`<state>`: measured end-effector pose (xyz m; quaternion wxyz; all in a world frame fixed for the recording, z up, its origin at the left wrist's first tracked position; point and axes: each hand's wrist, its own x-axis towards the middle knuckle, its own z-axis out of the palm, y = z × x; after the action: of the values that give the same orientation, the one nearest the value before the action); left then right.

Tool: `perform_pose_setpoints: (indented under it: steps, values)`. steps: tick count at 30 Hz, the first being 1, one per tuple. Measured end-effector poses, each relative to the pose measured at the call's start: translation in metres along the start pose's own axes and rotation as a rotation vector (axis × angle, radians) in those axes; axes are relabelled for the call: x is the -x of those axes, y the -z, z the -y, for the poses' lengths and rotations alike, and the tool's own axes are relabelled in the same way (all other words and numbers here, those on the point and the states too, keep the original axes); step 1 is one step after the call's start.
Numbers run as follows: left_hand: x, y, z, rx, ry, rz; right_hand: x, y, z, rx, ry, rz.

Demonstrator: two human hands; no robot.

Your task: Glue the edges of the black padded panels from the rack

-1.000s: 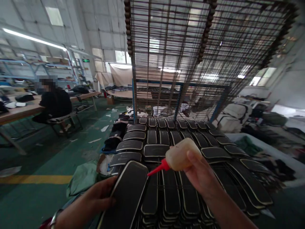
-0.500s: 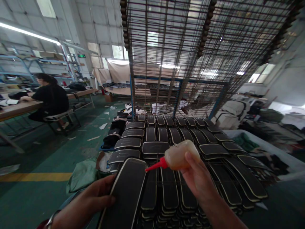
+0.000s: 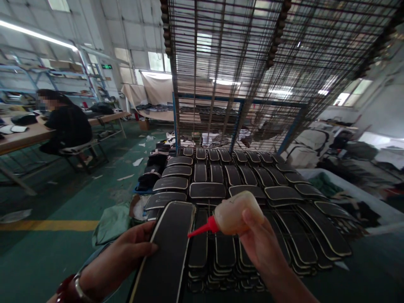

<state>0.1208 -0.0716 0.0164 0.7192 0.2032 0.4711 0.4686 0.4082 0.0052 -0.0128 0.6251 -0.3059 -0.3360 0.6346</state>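
My left hand grips the left edge of a long dark panel with a pale line along its rim, held tilted at the lower middle. My right hand is wrapped round a translucent squeeze bottle of yellowish liquid. Its red nozzle points left, and the tip is at the panel's right edge. Behind and below, rows of similar dark panels with pale rims lie in overlapping stacks.
A tall wire rack leans above the panels. At the left, a person in black sits by a worktable. Green cloth lies on the floor, left of the stacks. White bags are piled at the right.
The red nozzle tip has moved down along the panel's right edge. The panel and my left hand have shifted slightly, and the view has tilted a little.
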Motion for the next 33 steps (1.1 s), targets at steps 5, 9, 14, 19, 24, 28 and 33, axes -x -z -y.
perform_pose_setpoints:
  steps: [5,9,14,19,24,28,33]
  values:
    - [-0.002,0.0,0.001,-0.021,-0.019,-0.036,0.014,0.001,-0.001,-0.004,-0.026,0.132]
    - [-0.004,-0.003,-0.001,-0.016,-0.012,-0.07,0.025,0.003,-0.003,-0.012,-0.042,0.161]
    - [-0.007,0.0,-0.003,0.002,-0.021,-0.083,0.036,0.002,-0.003,0.018,-0.07,0.164]
    - [-0.01,0.007,-0.003,-0.005,-0.045,-0.096,0.045,0.0,0.0,0.046,-0.133,0.182]
    - [-0.012,0.004,-0.009,-0.02,-0.052,-0.16,0.052,-0.002,0.002,0.042,-0.153,0.238]
    - [-0.014,0.005,-0.013,-0.023,-0.059,-0.228,0.053,0.001,0.0,0.039,-0.168,0.315]
    - [-0.019,0.013,-0.014,-0.029,-0.088,-0.298,0.051,0.007,-0.006,0.026,-0.123,0.307]
